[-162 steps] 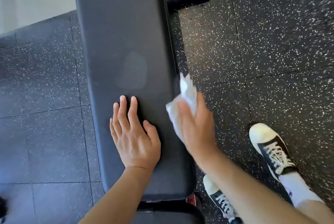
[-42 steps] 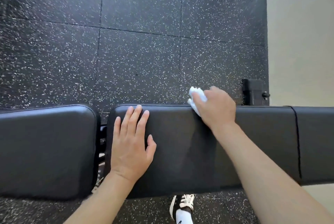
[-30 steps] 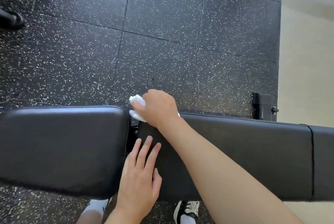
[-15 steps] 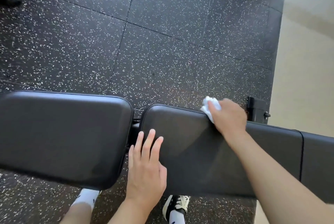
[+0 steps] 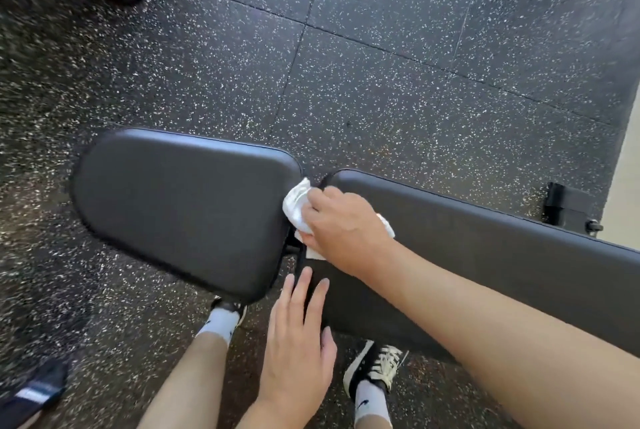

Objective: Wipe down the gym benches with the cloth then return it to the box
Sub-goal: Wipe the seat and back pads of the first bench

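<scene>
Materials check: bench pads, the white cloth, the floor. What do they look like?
Black bench seat pad and long back pad: smooth, slightly glossy, likely vinyl or faux leather over padding, judging by sheen and rounded edges. White crumpled cloth in the right hand: soft and thin, fabric or paper wipe, unclear. Dark speckled floor: looks like rubber tiles, matte with seams.

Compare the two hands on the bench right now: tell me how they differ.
The right hand grips the white cloth; the left hand holds nothing. The right hand's fingers curl over the cloth, while the left hand's fingers lie straight and flat. The right hand works at the gap beside the seat pad; the left hand rests at the near corner of the long pad. Both are bare and reach onto the same black bench.
</scene>
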Motion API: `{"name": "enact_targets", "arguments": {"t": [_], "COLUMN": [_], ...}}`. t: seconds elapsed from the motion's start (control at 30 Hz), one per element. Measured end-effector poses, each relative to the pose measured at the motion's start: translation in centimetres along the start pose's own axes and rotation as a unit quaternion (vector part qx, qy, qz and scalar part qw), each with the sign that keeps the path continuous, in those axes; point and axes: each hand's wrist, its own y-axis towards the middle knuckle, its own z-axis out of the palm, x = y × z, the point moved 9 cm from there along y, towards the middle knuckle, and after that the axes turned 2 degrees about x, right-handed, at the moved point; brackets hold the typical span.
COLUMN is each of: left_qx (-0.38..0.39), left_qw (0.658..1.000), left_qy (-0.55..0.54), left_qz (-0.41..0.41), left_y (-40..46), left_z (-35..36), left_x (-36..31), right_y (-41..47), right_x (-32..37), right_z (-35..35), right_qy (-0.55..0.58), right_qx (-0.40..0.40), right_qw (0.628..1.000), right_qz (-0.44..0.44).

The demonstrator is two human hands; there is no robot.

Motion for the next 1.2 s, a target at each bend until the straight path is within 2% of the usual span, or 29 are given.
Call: {"name": "enact_targets", "arguments": {"t": [0.07, 0.13, 0.3, 0.37, 0.43, 0.5, 0.57, 0.73, 0.87, 0.97, 1.13, 1.2], "left_qx": [0.008, 0.006, 0.023, 0.013, 0.001, -0.011, -0.025, -0.05, -0.076, -0.095, -0.094, -0.098], "left_qw": [1.0, 0.999, 0.998, 0.999, 0.998, 0.998, 0.998, 0.999, 0.997, 0.994, 0.988, 0.986], "left_qy": [-0.01, -0.016, -0.021, -0.023, -0.03, -0.035, -0.032, -0.003, 0.023, 0.045, 0.118, 0.133], "left_qz": [-0.015, -0.028, -0.046, -0.047, -0.048, -0.048, -0.039, -0.006, 0.013, 0.027, 0.023, 0.003], "left_y": [-1.3, -2.7, -4.6, -4.3, -3.5, -2.3, -0.7, 3.6, 6.6, 8.9, 12.1, 12.5], "left_z": [0.5, 1.0, 1.6, 1.4, 1.3, 0.9, 0.1, -1.3, -2.0, -2.3, -2.1, -1.8], "left_x": [0.1, 0.1, 0.0, -0.1, -0.4, -0.7, -0.9, -1.6, -2.6, -4.1, -7.7, -8.6], "right_y": [-2.1, -3.6, -1.9, 0.2, 1.9, 2.0, 0.9, -1.0, -3.9, -6.9, -13.4, -17.5], "right_x": [3.8, 5.6, 2.1, -3.2, -10.2, -14.8, -15.9, -14.0, -16.9, -19.3, -22.3, -25.2], "right_z": [1.3, 2.3, 0.3, -1.4, -2.6, -1.1, 0.9, 0.0, 1.8, 2.3, 2.3, 3.2], "right_qy": [-0.002, 0.019, 0.04, 0.05, 0.057, 0.073, 0.137, 0.15, 0.214, 0.247, 0.204, 0.193], "right_qx": [0.028, 0.034, -0.049, -0.095, -0.102, -0.032, 0.008, -0.063, -0.007, -0.003, -0.018, -0.005], "right_qw": [0.997, 0.993, 0.99, 0.993, 0.987, 0.967, 0.942, 0.938, 0.91, 0.89, 0.896, 0.88], "right_qz": [-0.076, -0.107, -0.128, -0.052, 0.113, 0.244, 0.305, 0.306, 0.356, 0.383, 0.394, 0.433]}}
